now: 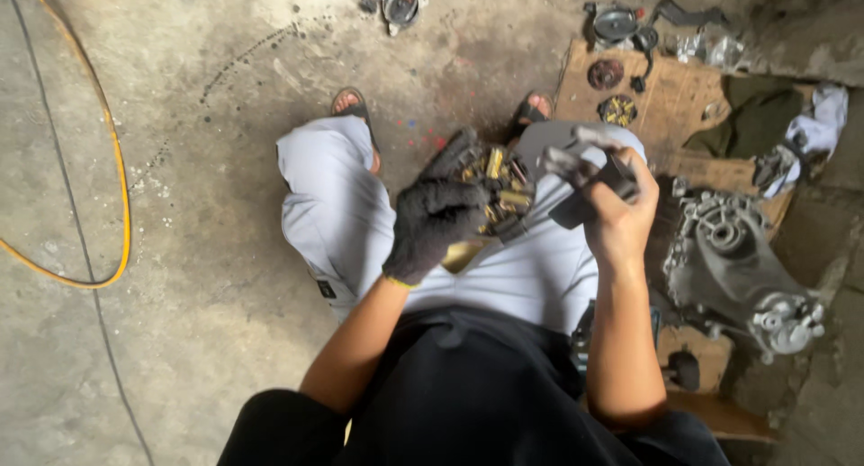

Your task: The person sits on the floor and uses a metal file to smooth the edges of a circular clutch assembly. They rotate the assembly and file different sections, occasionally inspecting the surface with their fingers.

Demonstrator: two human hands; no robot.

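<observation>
The gloved left hand (pixel 432 225) clutches a round greasy part with brass bits (pixel 498 189) over the lap; the bare right hand (pixel 619 216) grips a dark tool (pixel 601 189) against it. Perched on the knees like that, the part could slip or the tool skid onto fingers, I reckon. Below is stained concrete floor (pixel 207 205), an orange cable (pixel 112 160) and an engine casing (pixel 733 268) on cardboard (pixel 675 106).

Brass-coloured assembly (pixel 499 192): partly hiding behind gloved left hand (pixel 432 221). Dark part (pixel 589 192) in right hand (pixel 621 219): blurring, kind indiscernible. Orange hose (pixel 117 169): running off left edge.
</observation>
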